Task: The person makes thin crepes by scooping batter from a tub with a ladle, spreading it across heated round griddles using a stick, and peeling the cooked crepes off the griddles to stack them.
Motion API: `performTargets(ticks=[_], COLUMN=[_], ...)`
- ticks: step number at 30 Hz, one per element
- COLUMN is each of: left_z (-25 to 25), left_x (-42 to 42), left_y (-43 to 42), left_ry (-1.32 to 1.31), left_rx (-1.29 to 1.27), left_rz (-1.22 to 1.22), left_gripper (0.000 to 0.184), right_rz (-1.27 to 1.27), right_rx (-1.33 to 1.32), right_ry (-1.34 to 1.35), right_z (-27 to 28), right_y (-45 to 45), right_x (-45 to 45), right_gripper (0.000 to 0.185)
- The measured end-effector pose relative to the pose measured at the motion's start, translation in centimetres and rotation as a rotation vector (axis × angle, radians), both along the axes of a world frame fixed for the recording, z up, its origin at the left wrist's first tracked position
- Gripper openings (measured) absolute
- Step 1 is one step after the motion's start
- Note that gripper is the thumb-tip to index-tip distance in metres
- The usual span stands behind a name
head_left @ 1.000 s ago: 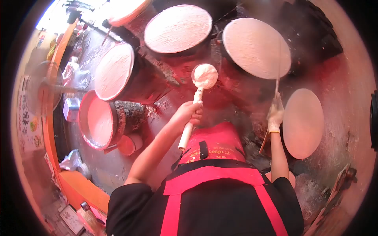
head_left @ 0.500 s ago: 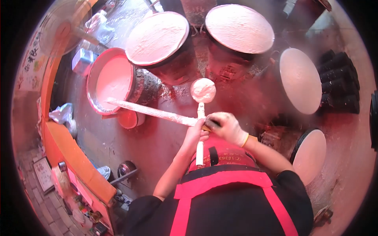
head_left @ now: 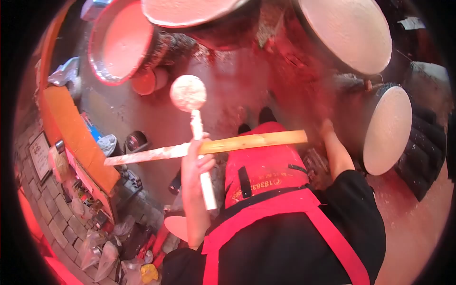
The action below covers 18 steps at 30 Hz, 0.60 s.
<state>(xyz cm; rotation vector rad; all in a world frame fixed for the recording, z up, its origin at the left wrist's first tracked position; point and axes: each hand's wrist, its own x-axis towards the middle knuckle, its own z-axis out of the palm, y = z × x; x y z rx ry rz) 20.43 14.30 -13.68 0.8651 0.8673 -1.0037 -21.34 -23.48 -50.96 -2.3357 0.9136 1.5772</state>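
My left hand [head_left: 194,161] is closed around two things that cross in its grip. One is a ladle with a white-coated round head [head_left: 188,93] and a pale handle [head_left: 207,194]. The other is a long flat wooden stick [head_left: 256,141], bare on the right and coated white on its left part. My right hand [head_left: 327,127] is reached forward on the right, beyond the stick's bare end and left of a dark vat. It is smeared and partly lost in haze, so its fingers do not show clearly.
Vats of pale, thick liquid stand around me: a red-rimmed one [head_left: 122,40] at left, one [head_left: 194,10] ahead, and others [head_left: 349,33] [head_left: 387,130] at right. A small red bucket [head_left: 144,81] sits by the left vat. An orange-edged counter [head_left: 76,137] runs along the left.
My right hand has let go of the stick and moved right. My left hand has swung left with ladle and stick; the stick's bare end now points right. The view has shifted.
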Motion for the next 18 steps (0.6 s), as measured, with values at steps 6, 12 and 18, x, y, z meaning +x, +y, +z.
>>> performTargets(ticks=[6, 12, 18], left_z=[3.6, 2.3, 1.1], left_x=[2.0, 3.1, 3.0], left_y=[-0.8, -0.2, -1.1], left_ry=[0.049, 0.104, 0.096], left_rx=[-0.077, -0.016, 0.009], left_rz=[0.186, 0.117, 0.006], left_gripper=[0.027, 0.032, 0.031], right_rz=[-0.391, -0.284, 0.103], right_rx=[-0.137, -0.213, -0.225], right_ry=[-0.433, -0.342, -0.243], right_z=[3.8, -2.2, -6.3], right_y=[1.8, 2.5, 1.8], right_x=[0.8, -0.7, -5.2], right_gripper=[0.029, 0.029, 0.026])
